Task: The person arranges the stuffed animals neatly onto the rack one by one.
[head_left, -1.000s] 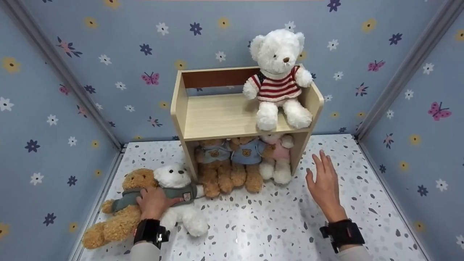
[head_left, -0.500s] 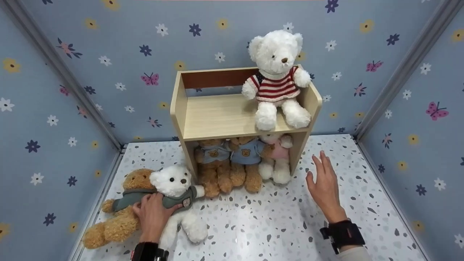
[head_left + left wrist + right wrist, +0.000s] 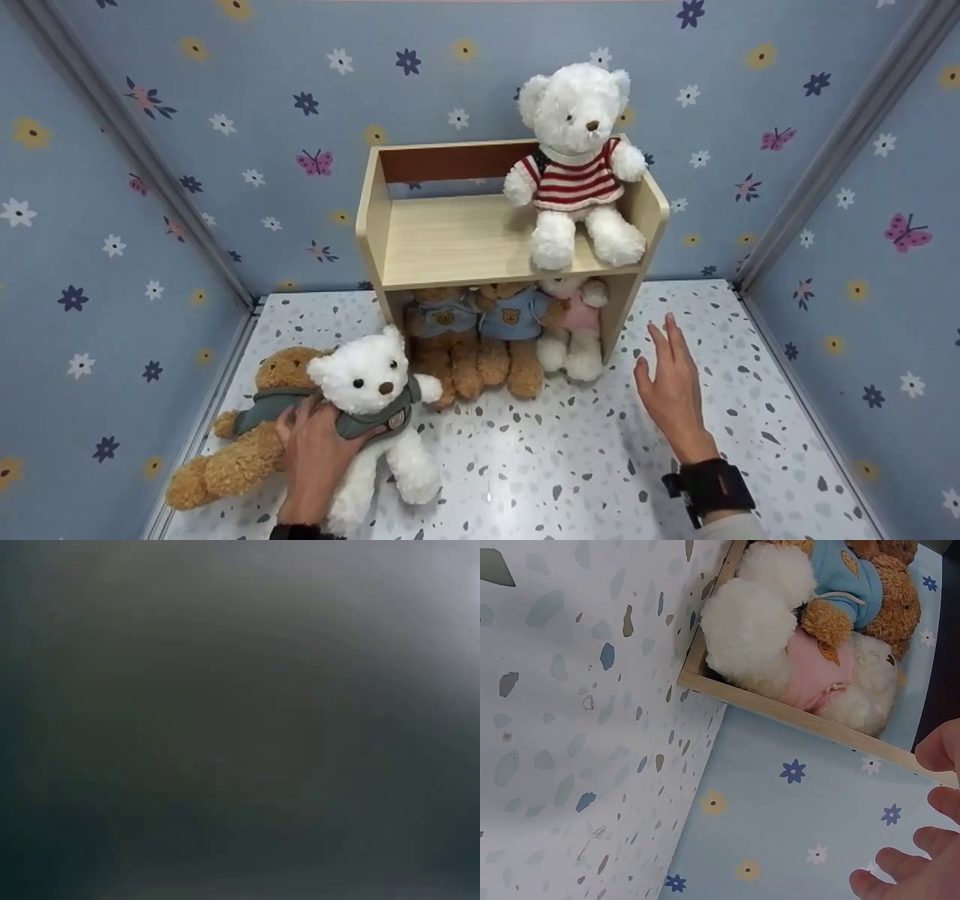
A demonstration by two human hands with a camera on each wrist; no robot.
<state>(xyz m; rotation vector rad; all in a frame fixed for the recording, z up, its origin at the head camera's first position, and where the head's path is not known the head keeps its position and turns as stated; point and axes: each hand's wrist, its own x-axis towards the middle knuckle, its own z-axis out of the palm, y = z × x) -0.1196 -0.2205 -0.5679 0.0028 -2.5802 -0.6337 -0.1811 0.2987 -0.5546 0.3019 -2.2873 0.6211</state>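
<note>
My left hand (image 3: 319,454) grips a white teddy bear (image 3: 367,375) in a grey-green top by its side, thumb across the front of the shirt. The bear is tilted up from the floor, facing me. Behind it and to the left, a brown teddy bear (image 3: 247,457) in a similar top lies on its back, partly covered by my hand. The left wrist view is dark and blurred. My right hand (image 3: 671,394) hovers over the floor right of the shelf, fingers extended and holding nothing; its fingers also show at the right edge of the right wrist view.
A wooden shelf (image 3: 457,240) stands against the flowered back wall. On its upper level, at the right, sits a white bear (image 3: 577,165) in a striped sweater. Below are two brown bears (image 3: 510,322) in blue tops and a white plush toy (image 3: 821,667) in pink.
My left hand has closed on the white bear in the grey-green top and raised its upper body off the floor toward me. The right hand has stayed nearly still.
</note>
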